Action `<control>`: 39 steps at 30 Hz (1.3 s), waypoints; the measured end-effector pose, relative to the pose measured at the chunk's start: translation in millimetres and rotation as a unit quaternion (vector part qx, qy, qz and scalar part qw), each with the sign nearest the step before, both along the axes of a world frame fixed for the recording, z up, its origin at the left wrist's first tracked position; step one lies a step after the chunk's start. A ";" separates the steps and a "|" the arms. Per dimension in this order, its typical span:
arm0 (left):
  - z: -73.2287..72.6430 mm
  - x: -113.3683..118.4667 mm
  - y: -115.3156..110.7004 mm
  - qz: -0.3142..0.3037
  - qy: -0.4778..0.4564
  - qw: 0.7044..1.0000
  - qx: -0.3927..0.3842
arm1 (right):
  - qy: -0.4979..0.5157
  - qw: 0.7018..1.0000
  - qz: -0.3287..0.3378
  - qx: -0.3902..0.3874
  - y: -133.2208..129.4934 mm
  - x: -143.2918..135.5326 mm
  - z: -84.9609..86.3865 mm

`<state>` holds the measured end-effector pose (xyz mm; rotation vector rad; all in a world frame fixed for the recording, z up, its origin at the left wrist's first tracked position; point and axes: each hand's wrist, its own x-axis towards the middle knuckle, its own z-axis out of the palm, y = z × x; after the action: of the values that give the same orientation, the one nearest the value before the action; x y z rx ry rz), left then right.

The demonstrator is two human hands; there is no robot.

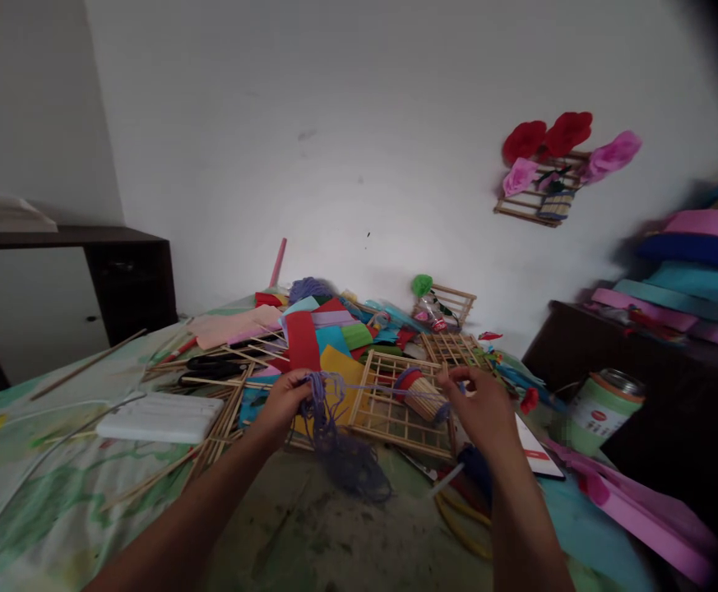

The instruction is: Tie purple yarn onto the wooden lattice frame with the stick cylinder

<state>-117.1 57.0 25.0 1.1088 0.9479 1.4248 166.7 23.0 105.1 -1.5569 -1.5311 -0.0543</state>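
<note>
My left hand (pixel 285 404) is closed around a loose bundle of purple yarn (pixel 325 411), whose tangled loops hang down and blur above the table. From the bundle a strand runs to the right toward my right hand (pixel 480 404), where thumb and fingers are pinched on it. Between my hands lies a lattice of thin wooden sticks (pixel 389 423). On the lattice rests a small basket of upright sticks (pixel 420 393), tipped on its side, with purple and red bands around its ends.
Coloured paper sheets (pixel 303 339) and loose sticks pile up behind my hands. A white flat box (pixel 159 418) lies left, black-handled scissors (pixel 214 366) behind it. At right stand a green jar (pixel 602 411) and pink strips (pixel 648 514). A flower-trimmed lattice (pixel 544 185) hangs on the wall.
</note>
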 end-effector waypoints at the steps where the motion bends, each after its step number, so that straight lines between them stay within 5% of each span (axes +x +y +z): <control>1: 0.1 1.5 -1.5 -0.008 0.006 1.000 0.000 | -0.033 0.999 0.002 0.002 -0.9 -5.1 -0.3; 5: 2.7 9.7 -11.3 -0.032 0.038 0.999 0.007 | -0.114 0.991 0.066 -0.005 -4.8 -40.0 -7.3; 11: 1.6 18.4 -19.9 -0.096 0.072 0.992 0.050 | -0.075 0.972 0.196 -0.109 -15.3 -101.4 -29.6; 17: 8.8 15.5 -21.7 -0.078 0.091 0.991 0.064 | 0.051 0.947 0.268 -0.169 -7.8 -88.2 -21.0; 20: 13.2 13.6 -21.6 -0.064 0.117 0.989 0.061 | 0.244 0.924 0.270 -0.116 -1.9 -64.8 -11.4; 26: 11.8 11.3 -17.7 -0.107 0.160 0.978 0.075 | 0.558 0.795 0.236 0.026 -5.4 -32.0 2.6; 34: 4.0 8.2 -7.8 -0.093 0.176 0.977 0.080 | 0.654 0.704 0.154 0.229 -1.5 23.8 3.7; 39: 3.0 6.2 -5.3 -0.083 0.191 0.975 0.075 | 0.582 0.695 0.119 0.405 1.7 37.3 2.9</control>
<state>-110.9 51.6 28.0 1.5768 0.9971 1.1818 204.0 24.7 108.0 -0.3909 -0.4699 0.3178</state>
